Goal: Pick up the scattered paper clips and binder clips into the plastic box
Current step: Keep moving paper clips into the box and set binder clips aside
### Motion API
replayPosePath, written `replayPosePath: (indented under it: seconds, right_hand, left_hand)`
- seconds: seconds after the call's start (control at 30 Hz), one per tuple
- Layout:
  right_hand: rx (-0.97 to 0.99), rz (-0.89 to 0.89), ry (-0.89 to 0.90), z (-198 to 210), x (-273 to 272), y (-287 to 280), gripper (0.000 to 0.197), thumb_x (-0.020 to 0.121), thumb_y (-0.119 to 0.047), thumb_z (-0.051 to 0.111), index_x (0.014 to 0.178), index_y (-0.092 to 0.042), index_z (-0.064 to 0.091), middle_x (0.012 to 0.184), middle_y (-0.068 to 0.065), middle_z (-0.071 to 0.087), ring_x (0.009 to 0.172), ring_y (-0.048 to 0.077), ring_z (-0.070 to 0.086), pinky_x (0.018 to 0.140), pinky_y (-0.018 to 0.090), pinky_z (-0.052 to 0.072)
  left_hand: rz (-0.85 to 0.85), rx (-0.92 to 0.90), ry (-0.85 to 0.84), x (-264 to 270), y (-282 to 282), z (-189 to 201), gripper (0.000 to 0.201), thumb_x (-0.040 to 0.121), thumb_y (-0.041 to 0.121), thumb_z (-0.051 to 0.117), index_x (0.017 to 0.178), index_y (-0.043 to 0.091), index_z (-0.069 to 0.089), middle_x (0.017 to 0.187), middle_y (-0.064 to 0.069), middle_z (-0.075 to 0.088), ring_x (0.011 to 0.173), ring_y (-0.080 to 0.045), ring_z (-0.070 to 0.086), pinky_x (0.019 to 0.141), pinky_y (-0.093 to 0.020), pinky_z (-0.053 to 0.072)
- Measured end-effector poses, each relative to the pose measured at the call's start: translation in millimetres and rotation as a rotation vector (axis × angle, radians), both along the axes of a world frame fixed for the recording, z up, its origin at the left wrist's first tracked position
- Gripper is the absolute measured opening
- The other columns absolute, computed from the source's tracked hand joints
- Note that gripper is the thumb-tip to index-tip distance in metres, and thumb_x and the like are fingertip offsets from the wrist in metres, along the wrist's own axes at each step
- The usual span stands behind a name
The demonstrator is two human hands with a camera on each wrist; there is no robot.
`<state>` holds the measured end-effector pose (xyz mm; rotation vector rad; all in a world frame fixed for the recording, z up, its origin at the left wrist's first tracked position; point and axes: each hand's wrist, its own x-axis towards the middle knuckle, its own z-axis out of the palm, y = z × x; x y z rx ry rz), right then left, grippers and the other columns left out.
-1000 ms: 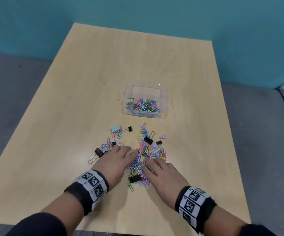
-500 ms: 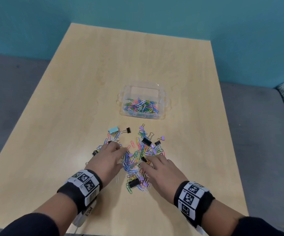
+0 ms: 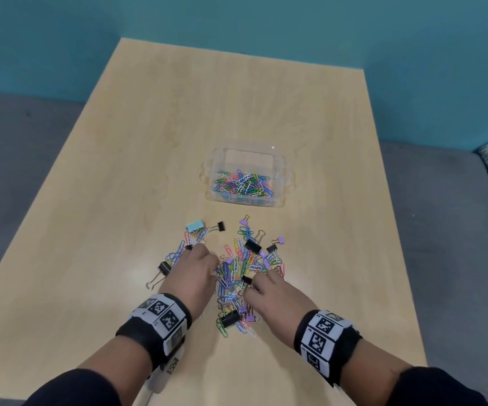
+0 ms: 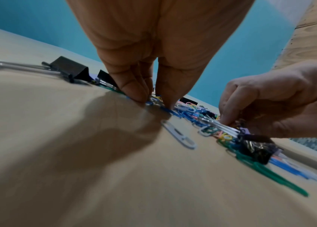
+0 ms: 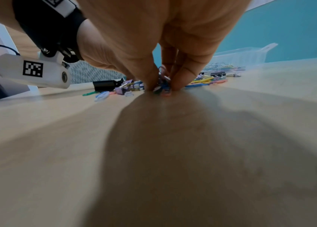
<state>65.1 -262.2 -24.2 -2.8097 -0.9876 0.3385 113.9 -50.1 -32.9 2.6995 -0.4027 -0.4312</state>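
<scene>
A heap of coloured paper clips (image 3: 238, 269) mixed with black, lilac and light-blue binder clips lies on the near middle of the wooden table (image 3: 178, 127). My left hand (image 3: 191, 269) is down on the heap's left side, its fingertips (image 4: 134, 92) pinching blue and yellow clips (image 4: 156, 99). On the heap's right side my right hand (image 3: 269, 291) pinches a small bunch of clips (image 5: 162, 86) between thumb and fingers. The clear plastic box (image 3: 279, 171) stands beyond the heap, its floor covered with paper clips.
A black binder clip (image 3: 163, 268) with long wire arms lies left of my left hand. Another black one (image 3: 231, 317) sits at the heap's near end. A teal wall bounds the table's far edge, with grey seating on both sides.
Both hands have drawn in toward the heap's centre, and their fingers have curled from flat to pinching clips. The heap is bunched a little tighter between them.
</scene>
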Motion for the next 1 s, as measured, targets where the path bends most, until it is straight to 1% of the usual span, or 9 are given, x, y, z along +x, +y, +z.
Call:
replayPosePath:
  seconds: [0.1, 0.2, 0.33, 0.47, 0.57, 0.67, 0.73, 0.87, 1.0]
  right_hand:
    - [0.01, -0.015, -0.003, 1, 4, -3, 0.056, 0.044, 0.004, 0.065, 0.09, -0.019, 0.044, 0.085, 0.002, 0.054, 0.072, 0.022, 0.05, 0.052, 0.027, 0.04]
    - [0.018, -0.056, 0.058, 3, 6, -5, 0.06, 0.041, 0.008, 0.065, 0.089, -0.02, 0.042, 0.083, 0.001, 0.053, 0.07, 0.021, 0.049, 0.049, 0.026, 0.038]
    - [0.038, -0.167, 0.162, 3, 9, -4, 0.044, 0.053, 0.012, 0.059, 0.085, -0.017, 0.052, 0.082, 0.0, 0.049, 0.069, 0.02, 0.044, 0.055, 0.027, 0.028]
    - [0.281, -0.452, 0.355, 11, 14, -7, 0.017, 0.083, 0.001, 0.051, 0.086, -0.015, 0.058, 0.086, -0.005, 0.05, 0.077, 0.013, 0.047, 0.066, 0.026, 0.037]
    - [0.468, -0.671, 0.506, 21, 19, -13, 0.015, 0.083, -0.005, 0.057, 0.078, -0.019, 0.059, 0.081, -0.01, 0.054, 0.067, 0.004, 0.051, 0.062, 0.019, 0.039]
    - [0.683, -0.893, 0.714, 27, 28, -19, 0.016, 0.082, -0.001, 0.06, 0.076, -0.016, 0.061, 0.071, -0.003, 0.057, 0.053, 0.012, 0.054, 0.052, 0.024, 0.043]
    - [0.773, -0.949, 0.78, 30, 37, -22, 0.016, 0.081, 0.003, 0.06, 0.074, -0.012, 0.061, 0.066, 0.003, 0.056, 0.05, 0.017, 0.055, 0.05, 0.027, 0.041]
    - [0.9, -1.006, 0.812, 38, 60, -24, 0.022, 0.08, 0.005, 0.065, 0.071, -0.015, 0.062, 0.057, 0.002, 0.057, 0.044, 0.018, 0.056, 0.048, 0.03, 0.032]
    - [0.97, -1.04, 0.773, 51, 100, -26, 0.017, 0.081, 0.003, 0.067, 0.076, -0.013, 0.063, 0.061, 0.008, 0.06, 0.045, 0.017, 0.058, 0.044, 0.028, 0.028]
  left_hand:
    - [-0.026, 0.039, -0.029, -2, -2, 1, 0.017, 0.074, 0.003, 0.064, 0.088, 0.012, 0.063, 0.091, -0.006, 0.053, 0.078, -0.029, 0.053, 0.06, -0.032, 0.035]
    - [-0.04, 0.029, -0.044, -5, -4, 3, 0.031, 0.074, 0.004, 0.064, 0.102, 0.015, 0.062, 0.092, -0.007, 0.053, 0.075, -0.029, 0.051, 0.058, -0.035, 0.042]
    - [-0.11, 0.093, -0.052, -2, -9, 5, 0.032, 0.059, -0.007, 0.067, 0.071, 0.017, 0.05, 0.076, 0.0, 0.039, 0.062, -0.017, 0.031, 0.048, -0.029, 0.031]
    - [-0.156, 0.141, -0.009, -2, -11, 5, 0.051, 0.052, -0.013, 0.062, 0.07, 0.025, 0.032, 0.076, 0.004, 0.024, 0.062, -0.015, 0.026, 0.046, -0.03, 0.03]
    - [-0.163, 0.138, 0.001, 0, -13, 5, 0.046, 0.06, -0.014, 0.053, 0.074, 0.023, 0.031, 0.077, 0.003, 0.026, 0.064, -0.017, 0.029, 0.051, -0.031, 0.03]
    - [-0.147, 0.125, 0.023, 3, -11, 8, 0.035, 0.061, -0.013, 0.056, 0.071, 0.017, 0.043, 0.072, 0.004, 0.03, 0.055, -0.017, 0.032, 0.044, -0.024, 0.016]
    - [-0.043, 0.041, 0.046, 7, -9, 11, 0.022, 0.072, -0.005, 0.056, 0.072, 0.016, 0.051, 0.073, 0.004, 0.039, 0.056, -0.019, 0.04, 0.045, -0.024, 0.018]
    - [0.302, -0.279, 0.235, 22, -3, 30, 0.024, 0.078, 0.007, 0.06, 0.063, 0.026, 0.055, 0.066, 0.006, 0.059, 0.059, -0.016, 0.059, 0.056, -0.028, 0.046]
    - [0.503, -0.651, 0.366, 59, 0, 57, 0.02, 0.076, -0.004, 0.064, 0.066, 0.014, 0.061, 0.049, -0.001, 0.056, 0.04, -0.017, 0.055, 0.048, -0.027, 0.043]
